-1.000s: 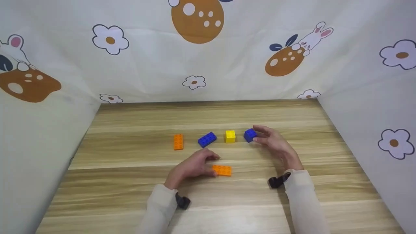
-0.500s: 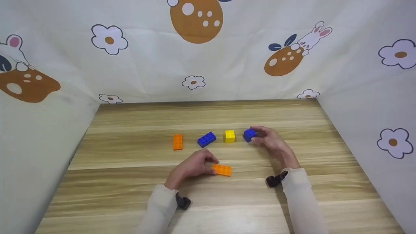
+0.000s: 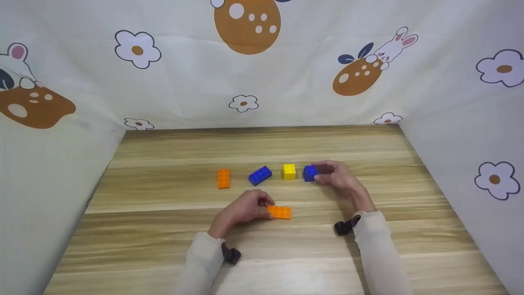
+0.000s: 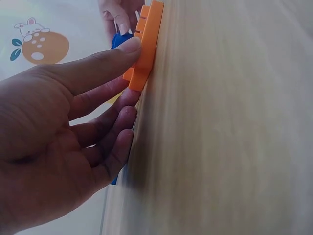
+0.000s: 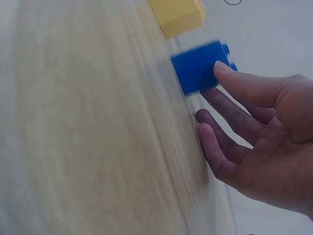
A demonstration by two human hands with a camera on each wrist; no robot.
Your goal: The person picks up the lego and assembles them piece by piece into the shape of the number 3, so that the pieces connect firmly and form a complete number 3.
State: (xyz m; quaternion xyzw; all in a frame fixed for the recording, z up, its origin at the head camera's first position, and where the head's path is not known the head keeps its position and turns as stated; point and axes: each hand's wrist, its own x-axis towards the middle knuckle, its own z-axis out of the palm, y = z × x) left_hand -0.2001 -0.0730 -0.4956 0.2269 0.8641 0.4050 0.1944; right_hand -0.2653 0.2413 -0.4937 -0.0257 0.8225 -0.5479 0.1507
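Observation:
My left hand [image 3: 263, 206] pinches the left end of a flat orange brick [image 3: 280, 212] lying on the wooden table [image 3: 163, 229]. In the left wrist view the thumb [image 4: 124, 49] lies against that orange brick [image 4: 146, 39], with a finger touching its near end. My right hand [image 3: 323, 174] grips a small blue brick [image 3: 309, 173] just right of a yellow brick [image 3: 289, 171]. The right wrist view shows the thumb [image 5: 230, 73] on the blue brick [image 5: 198, 66], the yellow brick [image 5: 178, 14] beyond it. Whether the blue brick touches the table is unclear.
A long blue brick [image 3: 260, 175] and a second orange brick [image 3: 223, 178] lie in the row left of the yellow one. Patterned cloth walls [image 3: 262, 73] close in the table at the back and both sides.
My right hand has closed its fingers round the small blue brick and shifted it a little left, toward the yellow brick. The left hand has stayed at the orange brick.

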